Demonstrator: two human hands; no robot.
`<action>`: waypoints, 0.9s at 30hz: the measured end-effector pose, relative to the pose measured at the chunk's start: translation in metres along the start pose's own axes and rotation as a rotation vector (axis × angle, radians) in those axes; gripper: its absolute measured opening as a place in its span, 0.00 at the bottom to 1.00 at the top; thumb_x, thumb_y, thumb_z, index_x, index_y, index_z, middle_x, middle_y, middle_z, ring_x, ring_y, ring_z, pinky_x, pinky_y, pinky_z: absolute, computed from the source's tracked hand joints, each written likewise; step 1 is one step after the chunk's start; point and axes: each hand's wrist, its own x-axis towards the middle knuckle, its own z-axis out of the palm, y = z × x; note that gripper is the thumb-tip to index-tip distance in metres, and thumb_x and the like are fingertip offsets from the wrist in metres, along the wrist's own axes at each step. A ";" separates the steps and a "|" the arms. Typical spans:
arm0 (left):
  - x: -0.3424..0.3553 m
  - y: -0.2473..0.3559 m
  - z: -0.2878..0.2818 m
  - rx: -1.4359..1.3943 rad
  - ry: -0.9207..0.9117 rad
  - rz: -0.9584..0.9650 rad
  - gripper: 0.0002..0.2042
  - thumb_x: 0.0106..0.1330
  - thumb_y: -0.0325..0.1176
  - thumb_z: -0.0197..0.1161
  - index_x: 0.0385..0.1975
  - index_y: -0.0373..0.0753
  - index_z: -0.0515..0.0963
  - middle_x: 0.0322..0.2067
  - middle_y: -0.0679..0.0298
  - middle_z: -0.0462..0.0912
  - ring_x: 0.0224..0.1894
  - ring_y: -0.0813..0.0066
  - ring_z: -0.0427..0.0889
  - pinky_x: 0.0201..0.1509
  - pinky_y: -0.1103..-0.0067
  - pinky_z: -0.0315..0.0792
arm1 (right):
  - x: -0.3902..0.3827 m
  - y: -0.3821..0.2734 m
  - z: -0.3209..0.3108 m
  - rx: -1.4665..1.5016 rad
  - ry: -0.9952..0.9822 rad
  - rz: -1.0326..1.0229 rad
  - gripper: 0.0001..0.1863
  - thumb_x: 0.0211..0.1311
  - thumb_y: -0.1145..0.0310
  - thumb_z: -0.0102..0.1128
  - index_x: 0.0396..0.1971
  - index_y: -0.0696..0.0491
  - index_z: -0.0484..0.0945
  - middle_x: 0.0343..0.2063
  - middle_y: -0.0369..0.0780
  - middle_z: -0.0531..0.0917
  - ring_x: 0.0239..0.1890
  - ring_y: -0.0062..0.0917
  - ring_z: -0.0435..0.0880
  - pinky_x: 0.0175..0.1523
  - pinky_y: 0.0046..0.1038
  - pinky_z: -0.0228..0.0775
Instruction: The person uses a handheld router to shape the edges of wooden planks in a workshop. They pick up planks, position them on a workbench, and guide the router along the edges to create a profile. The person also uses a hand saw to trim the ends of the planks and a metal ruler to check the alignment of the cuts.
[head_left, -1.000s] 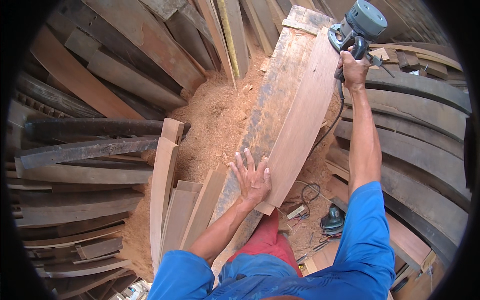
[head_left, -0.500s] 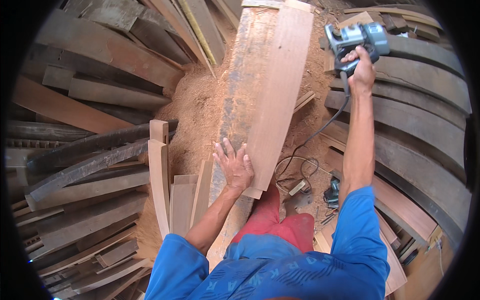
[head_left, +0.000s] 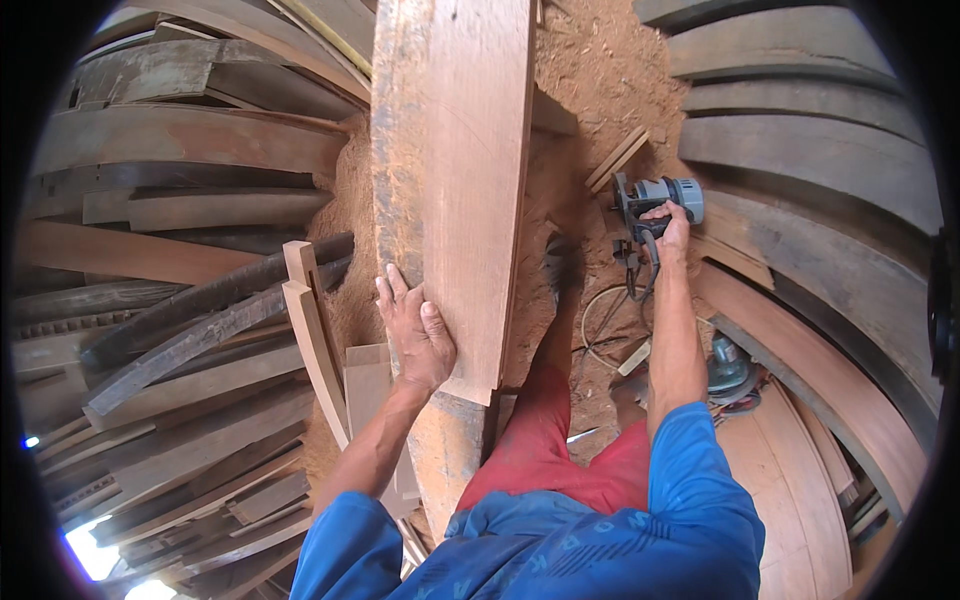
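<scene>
A long pale-brown board (head_left: 475, 190) lies lengthwise on a thick, worn beam (head_left: 398, 140). My left hand (head_left: 422, 335) rests at the board's near left corner, thumb against the board and fingers stretched over the beam. That hand is open and holds nothing. Out to the right of the board, my right hand (head_left: 672, 225) is closed round the black handle of a grey electric planer (head_left: 655, 195). The planer is held apart from the board, turned on its side, and its black cord hangs down toward the floor.
Stacks of curved, dark timbers (head_left: 800, 150) line the right side. More planks (head_left: 200, 210) crowd the left, with narrow pieces (head_left: 312, 330) leaning near the beam. Sawdust (head_left: 600, 75) covers the floor. Another power tool (head_left: 728, 365) sits by my right forearm, near a looped cord (head_left: 590, 325).
My right hand has brought the planer from the far right back toward me. My left hand stays at the board's near end. The whole view has shifted, with the board now further left.
</scene>
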 end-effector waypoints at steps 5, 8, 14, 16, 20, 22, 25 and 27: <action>0.001 -0.004 0.002 0.025 -0.016 0.056 0.22 0.80 0.41 0.34 0.52 0.29 0.72 0.71 0.24 0.48 0.75 0.26 0.42 0.76 0.49 0.36 | 0.045 0.033 -0.075 0.031 -0.113 0.026 0.13 0.66 0.68 0.57 0.20 0.50 0.68 0.17 0.34 0.72 0.23 0.25 0.72 0.36 0.31 0.71; 0.003 -0.001 0.000 -0.013 -0.025 0.036 0.23 0.81 0.42 0.34 0.52 0.29 0.72 0.71 0.25 0.46 0.76 0.30 0.40 0.77 0.52 0.34 | 0.063 0.027 -0.107 0.091 -0.096 0.080 0.10 0.65 0.69 0.59 0.23 0.52 0.72 0.18 0.32 0.71 0.24 0.23 0.73 0.36 0.31 0.72; 0.002 0.003 -0.002 -0.001 -0.046 -0.002 0.25 0.81 0.43 0.32 0.57 0.29 0.71 0.72 0.27 0.46 0.76 0.30 0.40 0.78 0.52 0.35 | 0.043 0.017 -0.183 -0.459 0.112 0.072 0.06 0.66 0.70 0.60 0.34 0.56 0.78 0.23 0.38 0.80 0.28 0.27 0.80 0.38 0.29 0.76; 0.001 0.002 -0.001 0.019 -0.033 0.004 0.25 0.81 0.43 0.32 0.58 0.29 0.71 0.72 0.27 0.46 0.76 0.29 0.41 0.78 0.52 0.36 | 0.039 0.029 -0.197 -0.563 0.364 0.061 0.06 0.65 0.68 0.60 0.31 0.55 0.80 0.25 0.40 0.83 0.30 0.28 0.83 0.37 0.29 0.77; 0.000 -0.004 0.002 0.028 0.003 0.002 0.25 0.81 0.43 0.32 0.59 0.30 0.70 0.72 0.28 0.47 0.75 0.28 0.43 0.77 0.52 0.39 | 0.027 0.033 -0.195 -1.139 0.444 -0.064 0.16 0.62 0.61 0.64 0.36 0.62 0.84 0.35 0.47 0.87 0.37 0.37 0.86 0.43 0.37 0.78; -0.001 -0.005 0.004 0.040 0.013 0.009 0.24 0.81 0.43 0.34 0.59 0.31 0.71 0.72 0.28 0.49 0.75 0.28 0.44 0.77 0.52 0.41 | 0.007 0.022 -0.181 -1.421 0.425 0.014 0.30 0.56 0.57 0.67 0.46 0.73 0.78 0.48 0.63 0.82 0.54 0.52 0.82 0.59 0.42 0.72; 0.000 -0.005 0.005 0.013 0.035 0.029 0.22 0.80 0.42 0.37 0.58 0.32 0.72 0.72 0.29 0.50 0.75 0.28 0.45 0.77 0.52 0.42 | -0.044 0.006 -0.146 -1.760 0.332 -0.052 0.27 0.58 0.58 0.64 0.47 0.68 0.80 0.47 0.61 0.83 0.54 0.52 0.82 0.59 0.41 0.72; 0.000 -0.005 0.007 0.003 0.056 -0.005 0.21 0.80 0.41 0.38 0.57 0.33 0.72 0.71 0.29 0.52 0.75 0.28 0.45 0.77 0.51 0.43 | -0.087 0.002 -0.123 -1.773 0.296 -0.229 0.25 0.59 0.59 0.62 0.47 0.66 0.81 0.46 0.59 0.84 0.53 0.52 0.83 0.58 0.40 0.73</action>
